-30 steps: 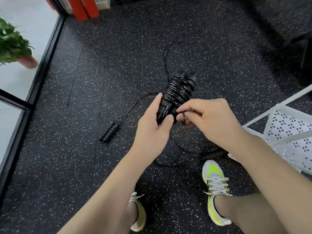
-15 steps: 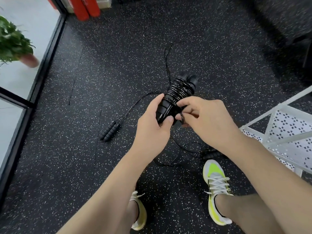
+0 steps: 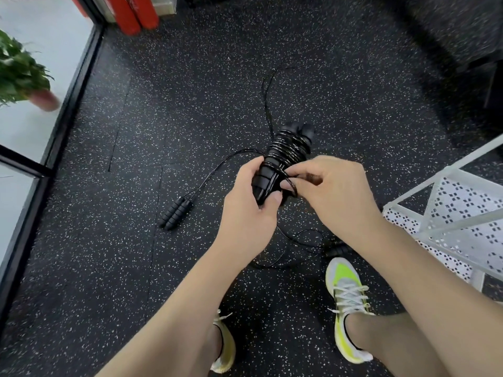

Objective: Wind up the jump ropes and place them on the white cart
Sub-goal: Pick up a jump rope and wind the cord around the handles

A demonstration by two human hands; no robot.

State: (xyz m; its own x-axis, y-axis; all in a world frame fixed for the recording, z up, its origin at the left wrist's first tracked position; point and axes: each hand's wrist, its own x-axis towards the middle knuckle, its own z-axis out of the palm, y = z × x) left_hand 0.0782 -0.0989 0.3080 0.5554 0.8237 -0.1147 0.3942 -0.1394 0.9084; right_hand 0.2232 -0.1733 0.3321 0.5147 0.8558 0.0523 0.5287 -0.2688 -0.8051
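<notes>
You are holding the wound jump rope in the middle of the frame, its two black handles side by side with the cord coiled around them. Your left hand is wrapping its grip around the lower end of the handles, thumb pressing on the near side. Your right hand is pinching a loop of the cord between thumb and fingers, just beside the bundle.

A second jump rope is lying on the speckled black floor at centre left, its handles together and its cord running up toward your hands. More loose cord is curling on the floor below your hands, near your right shoe; a dark handle beside it is partly hidden by your forearm. The white cart is standing at the right edge of the frame, with a perforated shelf. A potted plant is showing at the upper left, and red cylinders are standing at the top.
</notes>
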